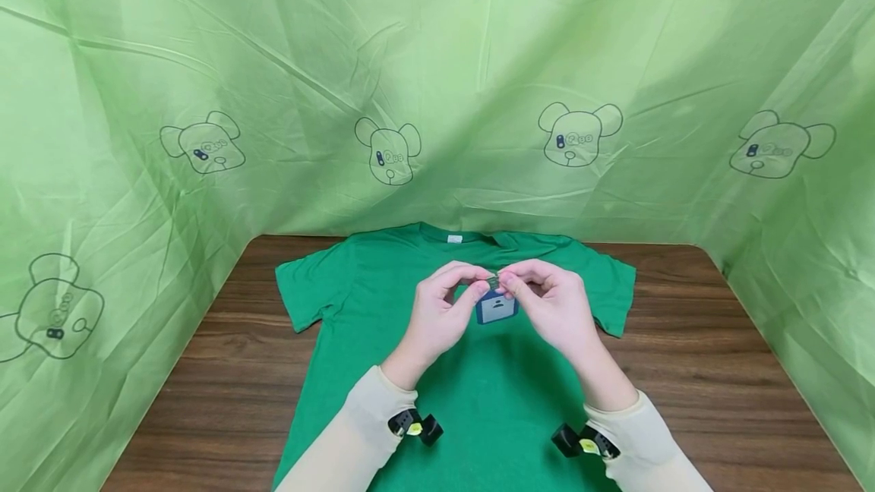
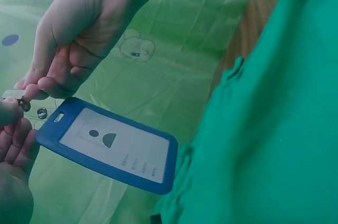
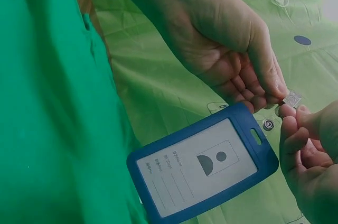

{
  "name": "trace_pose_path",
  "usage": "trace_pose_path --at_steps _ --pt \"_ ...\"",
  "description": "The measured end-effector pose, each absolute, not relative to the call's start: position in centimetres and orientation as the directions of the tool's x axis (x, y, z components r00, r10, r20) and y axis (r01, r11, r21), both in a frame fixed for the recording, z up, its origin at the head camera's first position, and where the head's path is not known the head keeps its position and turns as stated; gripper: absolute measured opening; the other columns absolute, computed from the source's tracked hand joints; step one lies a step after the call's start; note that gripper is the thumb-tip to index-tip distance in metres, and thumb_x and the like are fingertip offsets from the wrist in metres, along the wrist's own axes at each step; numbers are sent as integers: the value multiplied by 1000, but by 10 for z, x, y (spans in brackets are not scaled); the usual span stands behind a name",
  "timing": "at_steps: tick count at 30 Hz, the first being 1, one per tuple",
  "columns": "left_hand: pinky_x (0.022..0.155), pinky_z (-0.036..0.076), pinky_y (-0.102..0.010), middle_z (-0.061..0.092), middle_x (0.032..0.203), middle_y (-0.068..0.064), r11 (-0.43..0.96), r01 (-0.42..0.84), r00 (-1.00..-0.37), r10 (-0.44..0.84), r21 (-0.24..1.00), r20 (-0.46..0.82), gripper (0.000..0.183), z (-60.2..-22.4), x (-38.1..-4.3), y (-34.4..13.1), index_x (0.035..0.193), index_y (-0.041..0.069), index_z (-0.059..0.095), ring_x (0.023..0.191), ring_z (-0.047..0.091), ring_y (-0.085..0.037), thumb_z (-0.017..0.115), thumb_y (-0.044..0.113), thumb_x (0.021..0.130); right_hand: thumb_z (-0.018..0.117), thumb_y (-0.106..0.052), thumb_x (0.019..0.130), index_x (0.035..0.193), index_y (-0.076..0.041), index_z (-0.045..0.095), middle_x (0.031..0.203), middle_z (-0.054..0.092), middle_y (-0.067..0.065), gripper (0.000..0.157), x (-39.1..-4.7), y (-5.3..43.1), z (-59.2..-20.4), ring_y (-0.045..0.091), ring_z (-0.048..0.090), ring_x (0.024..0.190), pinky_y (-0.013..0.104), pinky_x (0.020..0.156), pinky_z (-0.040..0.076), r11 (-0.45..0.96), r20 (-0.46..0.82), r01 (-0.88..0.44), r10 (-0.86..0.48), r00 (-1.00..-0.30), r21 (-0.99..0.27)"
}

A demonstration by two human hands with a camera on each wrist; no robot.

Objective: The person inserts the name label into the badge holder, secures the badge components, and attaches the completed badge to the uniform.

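Note:
A blue-framed ID badge holder (image 1: 497, 310) with a white card inside hangs upright below my fingertips, its slot at the top. Above the slot is a small clear badge strap (image 3: 292, 99) with round metal snaps (image 3: 268, 124). My left hand (image 1: 440, 310) pinches this strap between thumb and index finger. From the other side my right hand (image 1: 550, 310) pinches it too, fingertips close against the left ones. Fingers partly hide the strap. Both hands are above a green T-shirt (image 1: 383, 340) spread out with its collar at the far side.
The shirt lies on a dark wood-grain table (image 1: 225, 370), sleeves out to both sides. Light green curtain (image 1: 465, 59) with bear-face outlines encloses the back and sides. Each wrist carries a small black camera on a strap over a cream sleeve (image 1: 362, 424).

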State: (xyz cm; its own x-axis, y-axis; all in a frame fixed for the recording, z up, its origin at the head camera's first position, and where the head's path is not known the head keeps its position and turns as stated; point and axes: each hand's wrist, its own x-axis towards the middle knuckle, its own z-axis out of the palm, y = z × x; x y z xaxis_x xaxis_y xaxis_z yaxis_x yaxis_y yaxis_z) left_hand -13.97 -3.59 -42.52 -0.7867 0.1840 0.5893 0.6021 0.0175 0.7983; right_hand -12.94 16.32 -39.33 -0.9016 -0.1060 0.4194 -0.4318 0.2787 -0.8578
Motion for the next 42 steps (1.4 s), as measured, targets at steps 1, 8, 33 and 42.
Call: trace_pose_path --at_steps 1,8,33,42 --pt "92 62 -32 76 113 -8 18 600 -788 181 800 588 13 -425 -140 -36 115 3 79 103 73 -22 73 2 104 76 -3 102 104 -3 83 88 81 8 7 -129 163 -393 14 75 77 22 64 58 275 413 -427 -108 -904 -862" --pt "90 63 -32 76 113 -9 16 594 -797 147 804 586 13 -428 -139 -34 115 3 80 102 72 -23 73 1 103 76 -2 102 105 -1 82 90 81 8 6 -130 163 -393 11 77 81 24 73 63 247 394 -412 -122 -911 -877" --pt "84 63 -33 77 114 -9 -27 567 -818 96 823 567 19 -430 -142 -34 121 2 80 98 72 -22 75 2 103 77 -7 103 108 -3 82 92 82 8 8 -130 164 -392 24 77 75 27 64 62 216 344 -365 -131 -930 -906" --pt "83 62 -27 77 105 -18 -115 534 -836 77 837 544 15 -429 -145 -34 118 -3 78 90 70 -44 68 1 107 80 -4 100 115 -7 83 98 82 5 16 -132 166 -392 16 75 82 24 66 58 251 383 -416 -169 -908 -874"
